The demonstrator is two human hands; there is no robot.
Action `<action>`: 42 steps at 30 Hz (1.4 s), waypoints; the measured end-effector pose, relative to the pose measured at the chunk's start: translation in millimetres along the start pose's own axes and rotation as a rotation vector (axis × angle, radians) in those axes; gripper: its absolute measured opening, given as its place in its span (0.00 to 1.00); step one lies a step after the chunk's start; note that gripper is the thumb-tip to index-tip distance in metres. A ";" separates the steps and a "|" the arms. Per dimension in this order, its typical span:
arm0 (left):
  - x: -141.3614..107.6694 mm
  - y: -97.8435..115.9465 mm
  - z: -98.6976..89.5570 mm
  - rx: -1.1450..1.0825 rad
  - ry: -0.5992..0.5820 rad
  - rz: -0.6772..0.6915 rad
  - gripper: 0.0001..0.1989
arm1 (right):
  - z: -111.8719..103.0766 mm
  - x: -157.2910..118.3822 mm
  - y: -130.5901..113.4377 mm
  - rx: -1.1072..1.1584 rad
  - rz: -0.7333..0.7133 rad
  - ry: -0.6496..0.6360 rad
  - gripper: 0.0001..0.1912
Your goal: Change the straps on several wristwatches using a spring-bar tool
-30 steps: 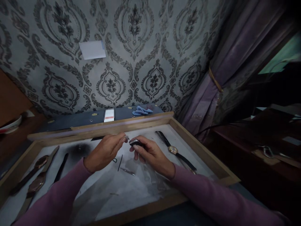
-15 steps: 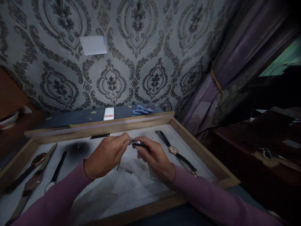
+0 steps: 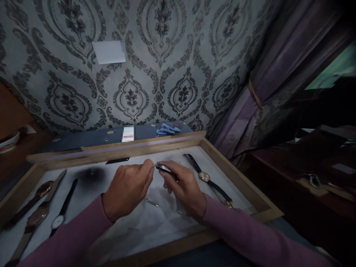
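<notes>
Above the middle of a wooden-framed tray [image 3: 269, 214], my two hands nearly meet at the fingertips. My left hand [image 3: 130, 187] is closed in a pinch on something small that I cannot make out. In my right hand [image 3: 180, 183] is a dark, shiny object [image 3: 164, 168], perhaps a watch case or a tool, with its tip close to my left fingertips. A thin metal tool [image 3: 151, 203] lies on the white lining below. Right of my hands rests a gold-cased watch [image 3: 204, 176] with a black strap.
Several watches lie at the tray's left, among them a white-dialled watch [image 3: 58, 221]. A black strip [image 3: 117, 160] lies by the back edge. Behind the tray are a phone [image 3: 128, 134] and a blue cloth [image 3: 168, 129]. A curtain [image 3: 239, 115] hangs at the right.
My left hand has turned slightly, and the thin dark piece that hung below it no longer shows. The left forearm has shifted right, uncovering the white-dialled watch.
</notes>
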State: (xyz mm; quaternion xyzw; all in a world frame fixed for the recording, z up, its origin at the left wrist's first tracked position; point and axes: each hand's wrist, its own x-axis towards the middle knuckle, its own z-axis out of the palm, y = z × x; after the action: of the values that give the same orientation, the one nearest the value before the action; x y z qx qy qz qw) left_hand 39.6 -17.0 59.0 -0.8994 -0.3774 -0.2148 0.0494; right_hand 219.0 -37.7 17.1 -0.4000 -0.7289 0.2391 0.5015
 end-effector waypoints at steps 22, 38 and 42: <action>-2.9 13.5 4.7 0.358 0.035 0.101 0.08 | 2.9 -1.6 6.3 -0.220 -0.136 -0.008 0.11; 5.1 -3.5 -1.7 0.268 -0.345 0.186 0.07 | 2.5 -5.3 5.7 -0.385 -0.094 -0.123 0.06; 3.9 -3.0 3.1 0.307 -0.351 0.194 0.09 | 3.4 -6.8 6.8 -0.430 -0.061 -0.127 0.06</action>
State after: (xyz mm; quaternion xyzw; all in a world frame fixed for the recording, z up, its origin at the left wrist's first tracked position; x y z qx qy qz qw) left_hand 41.0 -11.5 57.6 -0.9370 -0.3203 0.0103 0.1393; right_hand 219.4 -39.3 7.0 -0.4597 -0.8050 0.0879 0.3647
